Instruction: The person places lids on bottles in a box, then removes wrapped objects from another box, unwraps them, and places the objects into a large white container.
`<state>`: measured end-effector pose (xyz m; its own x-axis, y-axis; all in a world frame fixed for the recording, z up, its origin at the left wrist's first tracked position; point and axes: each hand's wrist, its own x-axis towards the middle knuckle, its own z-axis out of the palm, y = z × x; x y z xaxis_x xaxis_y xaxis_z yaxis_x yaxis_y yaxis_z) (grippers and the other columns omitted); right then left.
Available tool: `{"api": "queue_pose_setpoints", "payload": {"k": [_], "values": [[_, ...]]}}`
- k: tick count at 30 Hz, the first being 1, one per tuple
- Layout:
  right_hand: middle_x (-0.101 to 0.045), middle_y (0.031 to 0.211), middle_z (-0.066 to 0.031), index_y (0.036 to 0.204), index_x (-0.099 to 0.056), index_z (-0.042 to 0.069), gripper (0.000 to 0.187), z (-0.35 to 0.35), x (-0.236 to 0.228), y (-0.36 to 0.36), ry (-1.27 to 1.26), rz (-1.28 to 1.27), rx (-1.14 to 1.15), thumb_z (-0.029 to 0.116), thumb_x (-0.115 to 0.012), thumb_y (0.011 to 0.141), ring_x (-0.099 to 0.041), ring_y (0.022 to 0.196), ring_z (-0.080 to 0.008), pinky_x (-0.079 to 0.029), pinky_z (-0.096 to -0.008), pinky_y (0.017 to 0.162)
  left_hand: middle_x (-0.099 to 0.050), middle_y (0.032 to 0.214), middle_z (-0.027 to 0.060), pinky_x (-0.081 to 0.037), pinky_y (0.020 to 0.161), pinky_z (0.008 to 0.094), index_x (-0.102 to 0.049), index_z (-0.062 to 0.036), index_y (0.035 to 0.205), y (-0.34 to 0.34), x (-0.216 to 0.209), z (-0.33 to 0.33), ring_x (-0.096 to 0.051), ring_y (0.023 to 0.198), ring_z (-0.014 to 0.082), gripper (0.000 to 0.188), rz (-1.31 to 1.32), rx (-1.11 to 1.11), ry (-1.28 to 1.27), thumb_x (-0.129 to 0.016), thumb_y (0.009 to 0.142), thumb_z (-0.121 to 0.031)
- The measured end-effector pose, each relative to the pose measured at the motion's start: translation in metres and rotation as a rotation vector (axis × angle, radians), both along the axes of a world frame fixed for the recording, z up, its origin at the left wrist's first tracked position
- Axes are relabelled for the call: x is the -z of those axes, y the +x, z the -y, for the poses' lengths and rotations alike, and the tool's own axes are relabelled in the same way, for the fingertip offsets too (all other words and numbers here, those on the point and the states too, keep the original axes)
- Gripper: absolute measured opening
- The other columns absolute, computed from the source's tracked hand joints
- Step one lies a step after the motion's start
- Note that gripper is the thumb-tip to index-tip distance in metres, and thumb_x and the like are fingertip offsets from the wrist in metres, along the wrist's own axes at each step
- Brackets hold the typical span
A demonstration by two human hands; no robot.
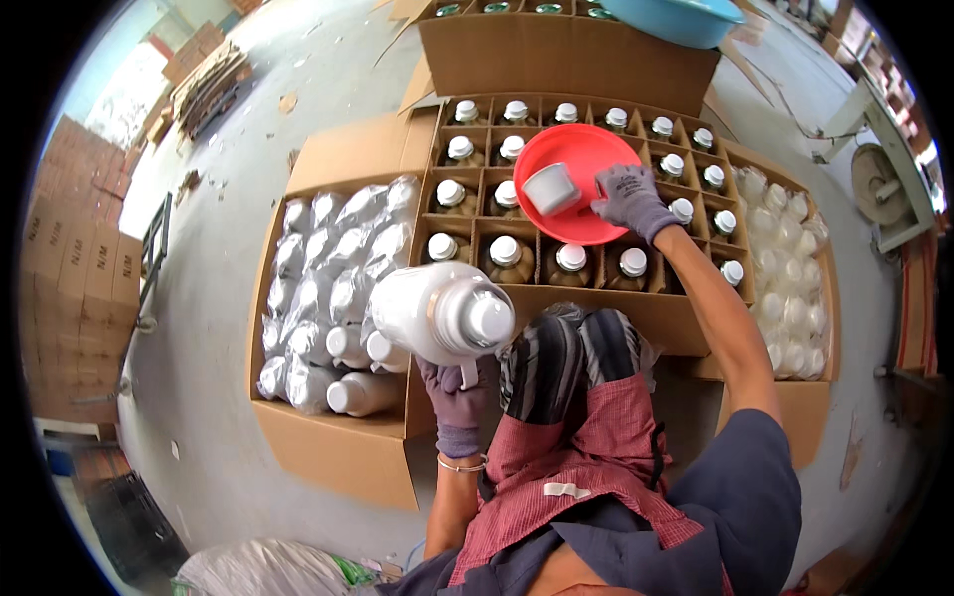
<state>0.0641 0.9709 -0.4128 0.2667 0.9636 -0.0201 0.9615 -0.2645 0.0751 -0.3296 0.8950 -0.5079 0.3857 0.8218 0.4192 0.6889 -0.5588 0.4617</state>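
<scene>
My left hand (456, 405), in a grey-purple glove, is closed around the handle of a white vacuum flask (422, 308). The flask lies tilted, its capped top toward the right. My right hand (636, 199), gloved alike, is over the right side of a red plastic bowl (581, 230). Its fingers are bent together, and what they hold, if anything, is hidden. Just left of those fingers a small white-grey cup (552, 189) rests in the bowl. Beneath the bowl is a divided carton (477, 230) of flasks with white caps (505, 248), standing upright in its compartments.
An open carton on the left holds silvery plastic-wrapped flasks (318, 263). Another carton (807, 397) on the right holds translucent plastic pieces (792, 268). A light-blue basin (681, 22) sits on the far carton (566, 65). Cardboard stacks (84, 268) stand at the left.
</scene>
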Motion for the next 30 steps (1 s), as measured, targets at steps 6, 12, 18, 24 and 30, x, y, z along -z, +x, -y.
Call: {"api": "queue_pose_setpoints", "payload": {"k": [6, 12, 18, 24, 30], "values": [[-0.054, 0.124, -0.0188, 0.142, -0.032, 0.011, 0.092, -0.037, 0.026, -0.050, 0.182, -0.476, 0.148, 0.059, -0.067, 0.072, -0.052, 0.114, -0.0383, -0.040, -0.0508, 0.095, -0.055, 0.068, -0.0011, -0.045, 0.065, 0.0233, -0.056, -0.0094, 0.079, 0.039, -0.037, -0.018, -0.052, 0.061, 0.0144, 0.020, 1.391, 0.121, -0.584, -0.049, 0.098, -0.013], [-0.052, 0.124, -0.0184, 0.139, -0.036, 0.010, 0.089, 0.016, -0.019, -0.077, 0.769, -0.533, -0.559, 0.036, -0.079, 0.066, -0.052, 0.112, -0.0392, -0.042, -0.0492, 0.097, -0.030, 0.055, -0.0068, -0.034, 0.049, 0.0191, -0.041, -0.0172, 0.073, 0.032, -0.073, -0.026, -0.033, 0.047, 0.0045, 0.032, 2.678, 0.212, -1.414, -0.045, 0.101, -0.032], [-0.049, 0.127, -0.0108, 0.132, -0.047, 0.013, 0.067, 0.105, -0.066, -0.112, 0.790, -0.564, -0.872, 0.035, -0.075, 0.074, -0.050, 0.115, -0.0298, -0.043, -0.0460, 0.098, -0.023, 0.055, -0.0078, -0.023, 0.048, 0.0226, -0.041, -0.0161, 0.077, 0.064, -0.095, -0.002, -0.021, 0.046, 0.0073, 0.038, 2.358, 0.672, -1.451, -0.043, 0.099, -0.047], [-0.049, 0.135, -0.0076, 0.138, -0.041, 0.008, 0.062, 0.156, 0.014, -0.109, 0.571, -1.897, -0.374, 0.041, -0.062, 0.090, -0.048, 0.122, -0.0180, -0.039, -0.0374, 0.105, -0.050, 0.080, 0.0026, -0.044, 0.065, 0.0287, -0.053, -0.0116, 0.103, 0.050, -0.102, 0.011, -0.050, 0.069, 0.0148, 0.036, 1.323, 0.433, -0.927, -0.052, 0.093, -0.046], [-0.064, 0.114, -0.0111, 0.120, -0.058, 0.001, 0.052, 0.148, -0.036, -0.074, -0.011, -2.499, 0.019, 0.045, -0.052, 0.093, -0.061, 0.105, -0.0213, -0.049, -0.0357, 0.095, -0.055, 0.126, 0.0147, -0.041, 0.097, 0.0310, -0.051, 0.0019, 0.125, 0.070, -0.152, 0.019, -0.052, 0.114, 0.0213, 0.042, 0.749, 0.650, -0.625, -0.053, 0.084, -0.010]]}}
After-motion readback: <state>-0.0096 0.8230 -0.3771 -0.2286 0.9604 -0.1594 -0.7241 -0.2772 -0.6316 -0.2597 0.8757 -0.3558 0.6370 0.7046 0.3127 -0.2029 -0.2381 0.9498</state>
